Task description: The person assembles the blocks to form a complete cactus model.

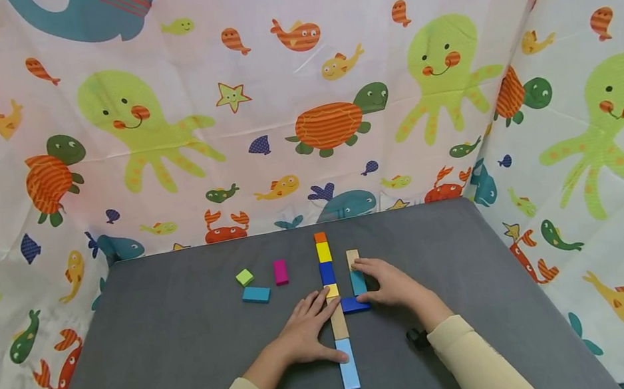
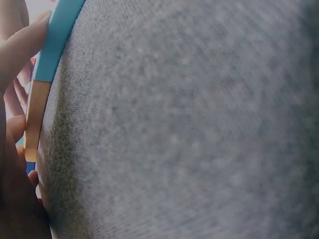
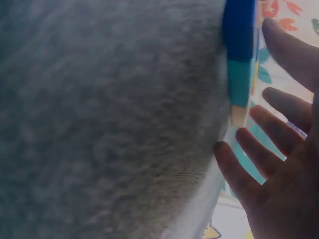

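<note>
A straight row of blocks runs away from me: light blue block [image 1: 349,376], wooden block [image 1: 339,325], pale yellow block [image 1: 332,291], blue block [image 1: 327,273], yellow block [image 1: 323,252] and orange block [image 1: 320,237]. Beside it, a dark blue block [image 1: 353,305] juts right, with a teal block [image 1: 358,284] and a small wooden block [image 1: 351,256] lined up beyond. My left hand [image 1: 302,334] spreads along the row, thumb on the light blue block and fingertips by the pale yellow one. Loosely spread, my right hand [image 1: 395,286] has its thumb by the dark blue block and fingertips near the small wooden block.
Left of the row lie a green cube [image 1: 244,277], a blue block [image 1: 256,295] and a magenta block [image 1: 280,272] on the grey table [image 1: 189,347]. A curtain [image 1: 282,158] printed with sea animals hangs behind the table's far edge. Black wrist cameras sit under both sleeves.
</note>
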`<state>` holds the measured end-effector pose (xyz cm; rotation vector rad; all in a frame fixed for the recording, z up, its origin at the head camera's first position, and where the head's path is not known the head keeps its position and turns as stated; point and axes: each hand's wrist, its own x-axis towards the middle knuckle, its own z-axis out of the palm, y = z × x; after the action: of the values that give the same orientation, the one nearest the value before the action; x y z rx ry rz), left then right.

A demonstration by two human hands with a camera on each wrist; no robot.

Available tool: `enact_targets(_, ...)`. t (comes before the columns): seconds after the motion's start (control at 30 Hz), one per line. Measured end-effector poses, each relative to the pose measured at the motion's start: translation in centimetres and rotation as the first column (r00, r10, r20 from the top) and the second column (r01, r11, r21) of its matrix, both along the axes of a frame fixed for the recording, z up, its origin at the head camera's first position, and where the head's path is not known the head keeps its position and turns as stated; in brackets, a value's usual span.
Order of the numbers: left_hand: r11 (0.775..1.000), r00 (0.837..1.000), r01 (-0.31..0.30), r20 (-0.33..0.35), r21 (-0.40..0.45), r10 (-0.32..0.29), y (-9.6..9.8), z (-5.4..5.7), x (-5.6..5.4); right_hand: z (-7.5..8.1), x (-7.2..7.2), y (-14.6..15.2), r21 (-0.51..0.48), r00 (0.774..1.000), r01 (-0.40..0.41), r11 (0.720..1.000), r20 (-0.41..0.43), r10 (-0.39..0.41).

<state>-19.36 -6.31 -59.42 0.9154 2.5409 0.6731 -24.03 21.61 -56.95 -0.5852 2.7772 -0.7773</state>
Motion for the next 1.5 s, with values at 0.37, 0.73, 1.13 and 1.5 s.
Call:
enact_targets(0.37,1.0,1.0,-0.016,0.002,-0.025,0.016,0.3,0.8,0.3,-0.1,0.2,-0.1,0.052,1.0,0.006,0.999,0.019,-0.007)
enact_targets(0.73,0.911,0.981,-0.192,0.056,0.364,0.185,-2.1,0.6,-1.1,-0.1,0.3,-0.3,0.048,0.998,0.027,0.998,0.048,-0.029)
enact_targets(1.13,0.804,0.769,-0.532,-0.247,0.264,0.59,-7.2,1.6,-3.6,0.3,0.3,-0.1,0.043,0.998,0.023,0.999,0.051,-0.025)
enact_targets(1.5,0.82,0.765,-0.57,-0.325,0.06,0.556,-8.3,0.7,-3.6,0.1,0.3,-0.1,0.034,0.998,0.018,0.999,0.063,-0.021)
